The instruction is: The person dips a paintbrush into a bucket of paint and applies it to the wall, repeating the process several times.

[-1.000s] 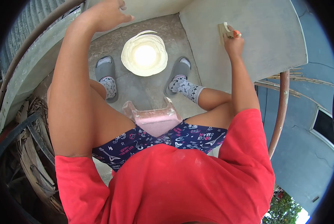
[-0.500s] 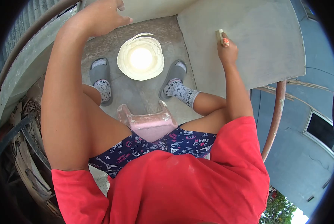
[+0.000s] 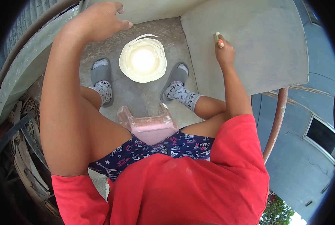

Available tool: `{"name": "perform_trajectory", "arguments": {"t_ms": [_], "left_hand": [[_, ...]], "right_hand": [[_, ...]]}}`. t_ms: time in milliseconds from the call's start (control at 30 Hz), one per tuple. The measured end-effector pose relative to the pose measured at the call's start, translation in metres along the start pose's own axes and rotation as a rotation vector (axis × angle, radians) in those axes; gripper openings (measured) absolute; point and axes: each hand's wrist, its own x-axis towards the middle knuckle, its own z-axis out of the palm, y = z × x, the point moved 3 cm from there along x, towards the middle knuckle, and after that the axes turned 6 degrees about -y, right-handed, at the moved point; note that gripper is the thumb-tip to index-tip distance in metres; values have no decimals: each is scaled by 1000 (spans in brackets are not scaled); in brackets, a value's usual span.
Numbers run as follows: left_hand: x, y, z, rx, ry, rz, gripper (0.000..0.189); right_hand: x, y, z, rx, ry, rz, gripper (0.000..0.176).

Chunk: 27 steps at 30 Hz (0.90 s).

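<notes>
My right hand (image 3: 224, 52) is closed round the handle of a brush (image 3: 217, 36), whose pale end lies against the grey wall panel (image 3: 265, 45) at the upper right. My left hand (image 3: 101, 20) is raised at the upper left, empty, with thumb and fingers apart. Between my feet, a round cream-coloured container (image 3: 160, 62) stands on the floor; its inside is glaring white, so the contents cannot be made out.
A pink stool (image 3: 152, 127) is under me. A rusty curved rail (image 3: 278, 120) runs at the right, another (image 3: 23, 35) at the left. Dry wooden scraps (image 3: 28, 168) lie at the lower left. A blue-grey building (image 3: 298, 150) stands beyond.
My right hand and the brush have moved slightly left and down along the panel. My left hand keeps nearly the same place, its fingers a little more curled.
</notes>
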Motion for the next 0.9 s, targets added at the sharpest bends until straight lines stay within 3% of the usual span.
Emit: {"name": "perform_trajectory", "arguments": {"t_ms": [67,133,233,400,500,600,700,767,900], "left_hand": [[4,-2,1,-10,-8,16,61],[5,-5,0,-17,-12,16,61],[4,-1,-1,-19,-10,22,61],[3,1,3,-16,-29,13,61],[2,-1,4,66,-19,9,60],[0,-7,-3,39,21,3,57],[-2,-5,-4,-6,47,36,55],[-7,-2,-7,-14,65,37,54],[-7,7,-4,-22,41,53,52]], "right_hand": [[12,-7,-63,-78,105,41,36],[17,-8,-107,29,399,-44,32],[15,-19,-113,198,500,-93,30],[1,-52,18,70,-76,-108,35],[0,-44,66,3,-196,-79,35],[24,-13,19,23,-81,51,35],[41,-22,-48,-53,35,60,34],[46,-32,-77,81,246,32,33],[63,-53,-25,70,131,-40,34]]}}
